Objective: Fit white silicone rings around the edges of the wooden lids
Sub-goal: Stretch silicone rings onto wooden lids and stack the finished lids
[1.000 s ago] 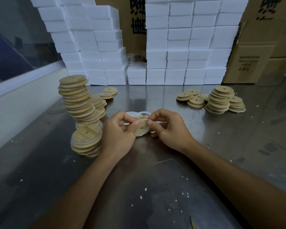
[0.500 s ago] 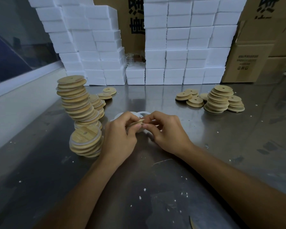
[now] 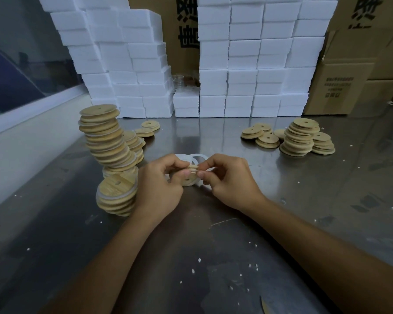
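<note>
While both hands meet over the middle of the steel counter point(image 3: 213, 257), the head view shows the round wooden lid with a small centre hole point(image 3: 189, 177) held between them, tilted up on edge with its face toward the person. The left hand point(image 3: 160, 189) pinches the lid's left rim, thumb in front; the right hand point(image 3: 229, 180) pinches at the top right rim, where the white silicone ring point(image 3: 191, 183) already wraps the lower edge. By my reading, the ring is nearly seated and the last stretch lies at the top, right under the right hand's fingertips, so that hand is the nearer for the finishing push.

Just behind the hands, loose white rings point(image 3: 197, 157) lie flat on the counter. To the left, a tall leaning stack of ringed wooden lids point(image 3: 107, 141) stands close beside the left wrist; a careless elbow could topple it. Far right, the bare wooden lids point(image 3: 300, 137) wait in low piles. White foam boxes point(image 3: 247, 64) and brown cardboard cartons point(image 3: 340, 87) wall the back; what they hold cannot be seen.
</note>
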Demonstrator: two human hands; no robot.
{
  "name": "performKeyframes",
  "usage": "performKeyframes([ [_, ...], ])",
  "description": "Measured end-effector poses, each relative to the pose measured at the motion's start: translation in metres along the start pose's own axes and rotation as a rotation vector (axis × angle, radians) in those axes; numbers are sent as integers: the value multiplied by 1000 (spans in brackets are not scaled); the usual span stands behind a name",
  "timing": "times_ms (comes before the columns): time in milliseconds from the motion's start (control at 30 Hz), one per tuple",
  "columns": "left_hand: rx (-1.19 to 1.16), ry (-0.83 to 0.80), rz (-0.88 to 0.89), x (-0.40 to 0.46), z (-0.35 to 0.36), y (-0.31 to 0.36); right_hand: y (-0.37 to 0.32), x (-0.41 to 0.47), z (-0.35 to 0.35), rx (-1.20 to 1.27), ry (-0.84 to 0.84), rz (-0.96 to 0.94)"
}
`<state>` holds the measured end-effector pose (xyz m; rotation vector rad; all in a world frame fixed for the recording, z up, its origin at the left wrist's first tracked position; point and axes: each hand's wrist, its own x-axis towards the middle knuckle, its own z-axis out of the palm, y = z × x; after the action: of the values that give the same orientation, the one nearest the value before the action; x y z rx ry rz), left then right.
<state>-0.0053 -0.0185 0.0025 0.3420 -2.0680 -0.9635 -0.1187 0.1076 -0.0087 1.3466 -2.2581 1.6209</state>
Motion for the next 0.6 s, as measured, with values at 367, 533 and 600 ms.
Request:
performKeyframes([
  [367, -408, 63, -276, -1, 6, -1, -3, 2, -2, 103, 37, 45],
  [533, -456, 44, -309, -2, 9, -1, -1, 3, 0, 114, 61, 84],
  [600, -478, 43, -323, -3, 9, -1, 0, 3, -1, 105, 71, 93],
])
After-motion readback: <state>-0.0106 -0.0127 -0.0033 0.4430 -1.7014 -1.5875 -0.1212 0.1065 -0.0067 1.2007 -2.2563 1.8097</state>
